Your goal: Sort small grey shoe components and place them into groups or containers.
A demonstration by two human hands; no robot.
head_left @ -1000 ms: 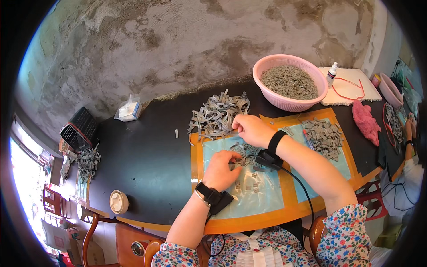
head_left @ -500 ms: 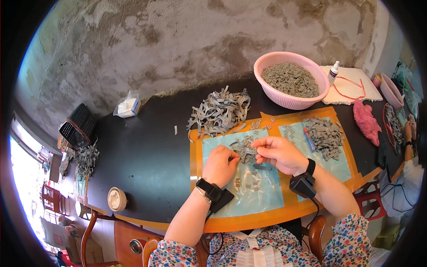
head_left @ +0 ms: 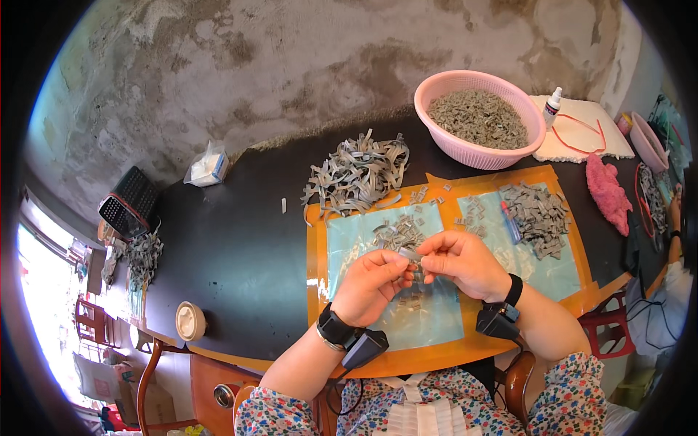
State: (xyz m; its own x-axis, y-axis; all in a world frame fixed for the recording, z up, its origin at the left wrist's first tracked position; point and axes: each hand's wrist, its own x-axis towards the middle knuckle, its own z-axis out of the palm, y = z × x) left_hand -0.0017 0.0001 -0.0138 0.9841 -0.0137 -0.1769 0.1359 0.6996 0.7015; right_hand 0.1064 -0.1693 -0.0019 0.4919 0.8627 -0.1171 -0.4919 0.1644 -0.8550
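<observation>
- Here's the left hand [head_left: 371, 283], pinching narrow, thumb and fingers gripping a grey strip [head_left: 409, 253].
- And the right hand [head_left: 469, 265] is matching it, fingertips nipping the strip from the three o'clock side.
- So the strip is sitting right between the two hands, over the blue sheet [head_left: 429, 330].
- Just past the fingers at twelve, small clips [head_left: 396, 234] are lying in a loose pile; a few more are lying at six.
- At eleven, a tangle of straps [head_left: 363, 171] is sprawling across the black table [head_left: 240, 247].
- One o'clock: a pink basin [head_left: 483, 158] is holding plenty of grey bits [head_left: 480, 120].
- Over at two, a heap [head_left: 538, 218] of grey pieces is resting beside a pen [head_left: 512, 229]; farther out, a pink cloth [head_left: 609, 195] is lying.
- Ten o'clock, a clear bag [head_left: 208, 166] is standing; between eight and nine, a cup [head_left: 190, 322].
</observation>
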